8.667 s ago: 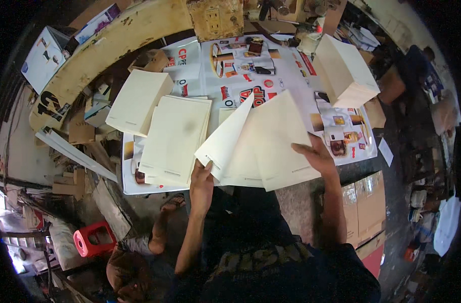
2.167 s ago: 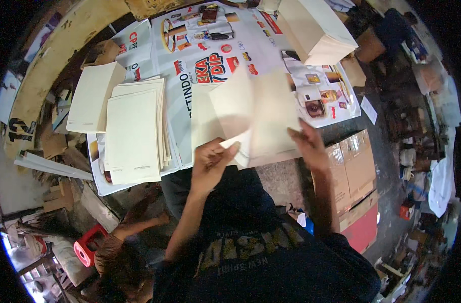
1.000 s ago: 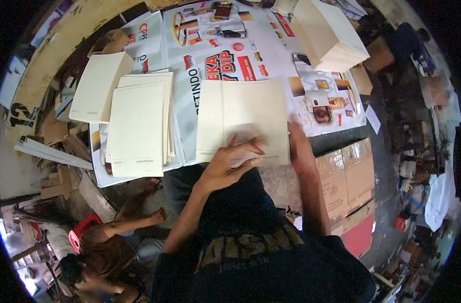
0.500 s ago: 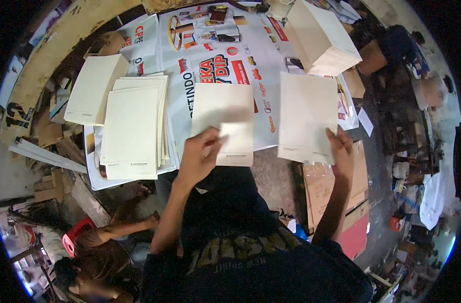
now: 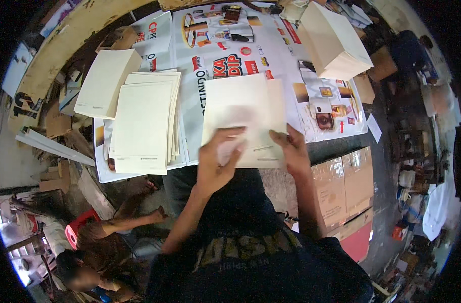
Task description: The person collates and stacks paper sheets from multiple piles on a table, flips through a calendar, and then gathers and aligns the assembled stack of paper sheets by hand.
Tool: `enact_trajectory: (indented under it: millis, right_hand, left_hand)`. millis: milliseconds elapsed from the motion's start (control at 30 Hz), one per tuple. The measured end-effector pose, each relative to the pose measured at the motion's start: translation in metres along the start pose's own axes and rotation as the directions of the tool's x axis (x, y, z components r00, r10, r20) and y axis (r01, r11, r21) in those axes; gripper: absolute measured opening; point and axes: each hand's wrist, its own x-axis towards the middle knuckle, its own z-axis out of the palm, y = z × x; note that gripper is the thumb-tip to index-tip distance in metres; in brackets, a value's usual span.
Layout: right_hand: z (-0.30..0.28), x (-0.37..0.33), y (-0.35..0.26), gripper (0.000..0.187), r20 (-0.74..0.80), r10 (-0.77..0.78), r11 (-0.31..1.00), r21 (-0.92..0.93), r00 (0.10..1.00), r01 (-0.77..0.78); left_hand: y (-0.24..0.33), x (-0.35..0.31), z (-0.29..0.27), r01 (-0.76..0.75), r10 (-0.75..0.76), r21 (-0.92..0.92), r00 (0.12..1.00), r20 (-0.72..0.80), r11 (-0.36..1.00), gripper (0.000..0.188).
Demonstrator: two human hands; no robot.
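Printed white sheeting (image 5: pixel 286 63) covers the work table, its near edge lying before a person in a dark shirt. At near left, another person (image 5: pixel 96 237) sits low beside a red stool (image 5: pixel 78 225); at near right stands a taped cardboard carton (image 5: pixel 341 184).

Cream sheets (image 5: pixel 235 93) lie at the table's near edge, the upper one offset to the left of the one beneath. Left hand (image 5: pixel 218 159): partly curled over their near left part; motion blur, cannot tell whether it grips paper. Right hand (image 5: pixel 293 151): closed on their right edge, thumb on top.

Left of these rests a loose stack (image 5: pixel 142 126) with uneven edges. Farther left, partly behind it, sits a thick cream block (image 5: pixel 106 83). At far right stands a taller cream pile (image 5: pixel 334 40), set at an angle.
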Motion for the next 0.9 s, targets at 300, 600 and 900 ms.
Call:
enact_trajectory:
  millis: [300, 600, 900]
  right_hand:
    - [-0.162, -0.068, -0.130, 0.043, -0.378, -0.255, 0.967, -0.102, 0.890, 0.234]
    - [-0.135, -0.076, -0.130, 0.043, -0.463, -0.388, 0.869, -0.472, 0.797, 0.149]
    - [-0.117, -0.036, -0.094, 0.051, -0.413, -0.198, 0.954, -0.291, 0.889, 0.077]
  left_hand:
    - [-0.017, 0.007, -0.017, -0.164, -0.031, 0.443, 0.915, 0.402, 0.882, 0.052]
    - [-0.014, 0.004, -0.031, 0.422, -0.433, 0.096, 0.884, 0.176, 0.902, 0.016]
    - [-0.020, -0.012, -0.019, 0.344, -0.399, -0.362, 0.913, -0.086, 0.866, 0.022]
